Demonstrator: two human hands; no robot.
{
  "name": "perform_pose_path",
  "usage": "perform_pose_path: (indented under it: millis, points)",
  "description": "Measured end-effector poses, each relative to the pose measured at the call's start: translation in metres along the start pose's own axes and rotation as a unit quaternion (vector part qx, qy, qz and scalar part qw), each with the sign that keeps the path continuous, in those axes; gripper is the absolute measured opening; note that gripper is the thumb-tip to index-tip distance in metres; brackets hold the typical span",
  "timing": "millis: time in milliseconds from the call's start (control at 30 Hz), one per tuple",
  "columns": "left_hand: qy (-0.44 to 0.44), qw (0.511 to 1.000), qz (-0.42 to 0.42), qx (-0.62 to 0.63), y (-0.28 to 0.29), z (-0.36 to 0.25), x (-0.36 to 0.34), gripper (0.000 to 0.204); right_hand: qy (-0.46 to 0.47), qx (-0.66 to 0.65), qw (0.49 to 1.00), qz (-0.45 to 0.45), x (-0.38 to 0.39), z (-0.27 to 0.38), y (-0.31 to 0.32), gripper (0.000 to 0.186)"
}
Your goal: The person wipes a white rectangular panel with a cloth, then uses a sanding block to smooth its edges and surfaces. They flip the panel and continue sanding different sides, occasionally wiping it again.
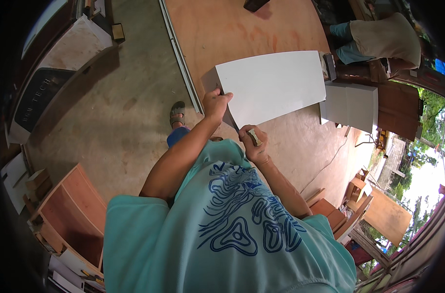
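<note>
A large white box-shaped piece with a flat white top and darker side faces lies across the corner of a wooden tabletop and sticks out toward me. My left hand grips its near left edge, thumb on the white top and fingers down along the side. At the near corner my right hand is closed around a small object with a pale, rough-looking face. A thin dark part reaches from that hand to the box's edge. The object's kind is hidden by the fingers.
The wooden tabletop has a metal strip along its left side. A grey-white box stands beyond the white piece. Another person bends at the far right. An open wooden cabinet stands at lower left, and a cable crosses the floor.
</note>
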State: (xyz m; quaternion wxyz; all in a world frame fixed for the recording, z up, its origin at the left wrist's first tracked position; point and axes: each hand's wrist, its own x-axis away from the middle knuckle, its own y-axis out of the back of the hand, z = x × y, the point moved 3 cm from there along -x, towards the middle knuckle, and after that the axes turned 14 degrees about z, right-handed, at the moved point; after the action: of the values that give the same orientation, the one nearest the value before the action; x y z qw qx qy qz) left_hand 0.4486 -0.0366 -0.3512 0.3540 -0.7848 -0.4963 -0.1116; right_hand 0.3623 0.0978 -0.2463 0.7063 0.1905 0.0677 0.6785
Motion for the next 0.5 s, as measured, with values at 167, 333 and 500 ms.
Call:
perform_pose_path:
  millis: [167, 333, 500]
  points:
    - [-0.008, 0.997, -0.064, -0.053, 0.009, 0.015, -0.005, 0.026, -0.027, 0.025, 0.999, 0.021, -0.013, 0.025, 0.005, 0.013]
    - [-0.013, 0.999, 0.031, 0.017, 0.005, -0.003, -0.003, 0.028, 0.069, 0.068, 0.995, 0.026, 0.001, -0.012, -0.011, 0.011]
    - [-0.018, 0.997, -0.030, -0.063, 0.002, -0.014, 0.007, 0.025, -0.079, -0.054, 0.995, -0.011, -0.010, 0.021, 0.005, 0.013]
